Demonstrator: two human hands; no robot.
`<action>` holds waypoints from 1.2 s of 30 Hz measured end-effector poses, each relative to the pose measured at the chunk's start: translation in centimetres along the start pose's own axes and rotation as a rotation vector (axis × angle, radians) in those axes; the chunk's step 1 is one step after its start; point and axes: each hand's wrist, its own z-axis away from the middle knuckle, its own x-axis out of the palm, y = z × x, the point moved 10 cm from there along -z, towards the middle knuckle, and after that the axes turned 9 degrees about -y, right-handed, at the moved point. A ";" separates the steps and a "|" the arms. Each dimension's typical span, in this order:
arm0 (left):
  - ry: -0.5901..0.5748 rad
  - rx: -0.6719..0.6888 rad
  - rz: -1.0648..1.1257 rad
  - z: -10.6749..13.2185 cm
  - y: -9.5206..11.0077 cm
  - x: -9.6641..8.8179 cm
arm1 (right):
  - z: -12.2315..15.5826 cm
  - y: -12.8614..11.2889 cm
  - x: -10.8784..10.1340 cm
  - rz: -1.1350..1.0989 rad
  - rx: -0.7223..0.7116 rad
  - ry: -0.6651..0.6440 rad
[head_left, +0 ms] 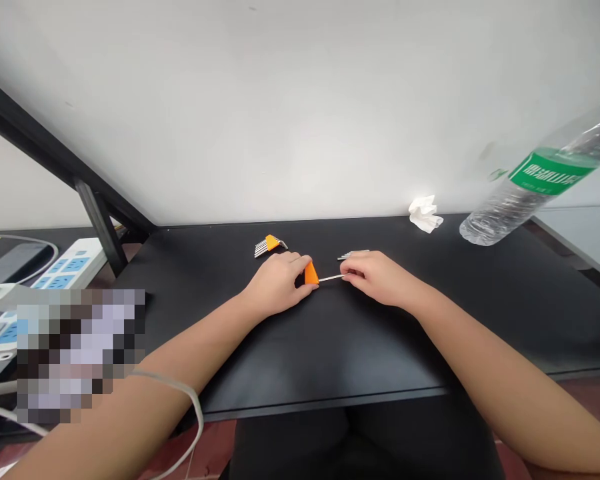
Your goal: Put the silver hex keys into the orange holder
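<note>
My left hand [280, 283] is closed around an orange hex key holder [311, 273], low over the black table. Between finger and thumb, my right hand [377, 277] pinches a thin metal hex key [331, 278]. The key's far end meets the right edge of the holder; whether it sits inside a slot I cannot tell. Behind my right hand, several loose hex keys [353, 255] lie on the table, partly hidden by the fingers. Beyond my left hand rests a second orange holder [272, 243] filled with several hex keys.
A crumpled white tissue [425, 215] lies against the wall at the back of the black table [300, 363]. Right of it stands a clear plastic bottle [530, 187] with a green label. At left are a white power strip [75, 263], a black frame post [100, 223] and a white cable [197, 413].
</note>
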 end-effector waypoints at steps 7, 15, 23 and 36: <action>-0.017 0.015 -0.002 0.2 0.5 0.0 | 0.4 -0.9 -0.6 -0.009 -0.028 0.001; 0.003 0.021 0.126 0.2 0.3 0.0 | 0.3 -0.7 -0.6 -0.046 -0.013 -0.006; 0.038 -0.032 0.214 0.3 -0.2 -0.5 | 0.6 -0.8 -1.1 -0.075 -0.012 0.008; 0.071 0.038 0.128 0.3 1.4 -0.7 | 0.5 -5.2 -0.5 -0.303 -0.056 0.099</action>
